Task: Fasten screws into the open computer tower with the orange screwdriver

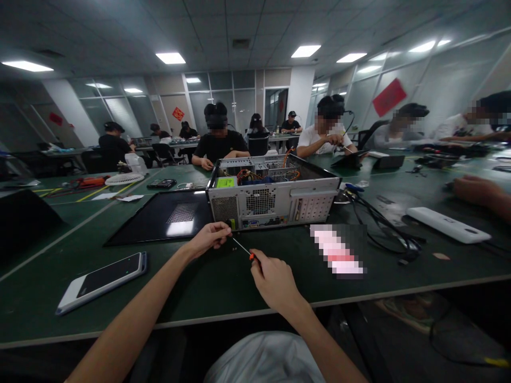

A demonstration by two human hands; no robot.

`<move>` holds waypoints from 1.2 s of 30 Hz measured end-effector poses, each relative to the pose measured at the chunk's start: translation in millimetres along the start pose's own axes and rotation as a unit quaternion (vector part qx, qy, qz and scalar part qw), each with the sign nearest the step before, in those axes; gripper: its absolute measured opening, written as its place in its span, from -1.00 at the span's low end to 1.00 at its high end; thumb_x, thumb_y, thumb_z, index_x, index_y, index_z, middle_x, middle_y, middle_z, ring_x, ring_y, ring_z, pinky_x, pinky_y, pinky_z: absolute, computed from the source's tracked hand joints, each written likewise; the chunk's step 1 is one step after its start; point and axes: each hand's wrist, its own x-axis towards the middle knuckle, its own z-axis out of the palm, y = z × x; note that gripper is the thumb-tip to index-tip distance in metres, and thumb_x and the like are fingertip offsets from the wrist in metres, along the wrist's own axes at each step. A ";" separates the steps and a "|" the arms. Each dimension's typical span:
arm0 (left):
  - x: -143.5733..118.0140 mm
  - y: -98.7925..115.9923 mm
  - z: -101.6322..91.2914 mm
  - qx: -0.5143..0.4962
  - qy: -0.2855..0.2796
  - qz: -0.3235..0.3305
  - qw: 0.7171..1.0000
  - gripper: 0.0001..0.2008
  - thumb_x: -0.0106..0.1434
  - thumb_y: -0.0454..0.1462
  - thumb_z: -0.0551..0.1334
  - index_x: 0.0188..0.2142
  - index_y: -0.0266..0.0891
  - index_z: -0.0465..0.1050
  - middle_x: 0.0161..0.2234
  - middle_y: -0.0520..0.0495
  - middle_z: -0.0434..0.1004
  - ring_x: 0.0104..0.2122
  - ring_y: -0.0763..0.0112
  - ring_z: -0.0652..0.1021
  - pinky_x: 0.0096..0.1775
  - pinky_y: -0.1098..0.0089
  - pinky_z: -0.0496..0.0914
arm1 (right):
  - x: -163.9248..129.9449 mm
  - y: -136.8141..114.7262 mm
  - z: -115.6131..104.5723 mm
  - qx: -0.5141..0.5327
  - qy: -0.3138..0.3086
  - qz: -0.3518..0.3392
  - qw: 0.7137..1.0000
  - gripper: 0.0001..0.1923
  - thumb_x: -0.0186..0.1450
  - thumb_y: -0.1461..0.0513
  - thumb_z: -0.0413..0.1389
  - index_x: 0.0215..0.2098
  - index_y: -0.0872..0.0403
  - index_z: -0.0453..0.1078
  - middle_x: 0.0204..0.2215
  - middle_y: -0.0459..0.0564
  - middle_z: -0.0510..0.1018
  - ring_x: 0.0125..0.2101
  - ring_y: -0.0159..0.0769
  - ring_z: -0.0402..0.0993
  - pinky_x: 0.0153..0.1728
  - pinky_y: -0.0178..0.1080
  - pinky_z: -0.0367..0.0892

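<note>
A desktop computer case lies on its side on the green table, its rear panel towards me and its upper side uncovered, with cables and parts showing inside. My right hand is closed round the handle of a screwdriver; a bit of orange shows at the grip. Its thin metal shaft slants up and left to the fingers of my left hand. Those fingers are pinched together in front of the case's lower left corner, near the shaft's tip. Whatever is between them is too small to name.
Left of the case lies a black side panel. A phone-like white device rests nearer me. On the right are black cables, a white power bank-like bar and a blurred-out patch. Co-workers sit across the table; one hand reaches in at right.
</note>
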 end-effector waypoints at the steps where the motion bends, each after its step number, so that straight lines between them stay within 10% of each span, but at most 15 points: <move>1: -0.2 -0.2 0.0 -0.007 -0.002 -0.002 1.000 -0.62 0.04 -0.04 0.44 -0.37 -0.29 0.43 -0.61 0.13 0.30 -0.67 0.68 0.21 -0.64 0.59 0.01 | 0.0 0.1 0.0 0.001 -0.002 -0.001 1.000 -0.61 0.42 0.21 -0.12 0.14 -0.01 0.35 -0.24 0.01 0.65 -0.30 -0.19 0.59 -0.31 -0.26 0.22; 11: 0.5 -2.5 -3.7 -0.065 0.004 -0.001 0.998 -0.67 -0.06 -0.20 0.50 -0.38 -0.29 0.46 -0.53 0.07 0.37 -0.60 0.64 0.27 -0.63 0.59 0.00 | 0.0 3.7 4.4 0.053 0.022 -0.009 0.998 -0.52 0.40 0.21 -0.07 0.28 -0.04 0.07 -0.39 -0.07 0.59 -0.42 -0.19 0.53 -0.38 -0.28 0.10; 27: 0.5 -1.5 -3.1 -0.064 0.008 -0.003 0.998 -0.60 -0.14 -0.25 0.55 -0.35 -0.29 0.47 -0.33 -0.04 0.59 -0.65 0.73 0.26 -0.64 0.59 0.02 | 0.4 5.8 8.6 0.108 0.038 -0.018 0.993 -0.87 0.36 0.25 -0.02 -0.11 0.00 0.16 -0.47 -0.17 0.46 -0.52 -0.34 0.39 -0.43 -0.32 0.02; 36: 0.3 -1.4 -3.0 -0.092 0.028 -0.004 0.995 -0.59 -0.16 -0.28 0.56 -0.32 -0.30 0.50 -0.35 -0.03 0.58 -0.61 0.70 0.29 -0.63 0.61 0.05 | -4.3 1.0 2.4 0.162 0.079 -0.103 0.978 -0.74 0.27 0.29 0.05 -0.06 -0.01 0.28 -0.17 -0.07 0.51 -0.20 -0.29 0.46 -0.15 -0.27 0.30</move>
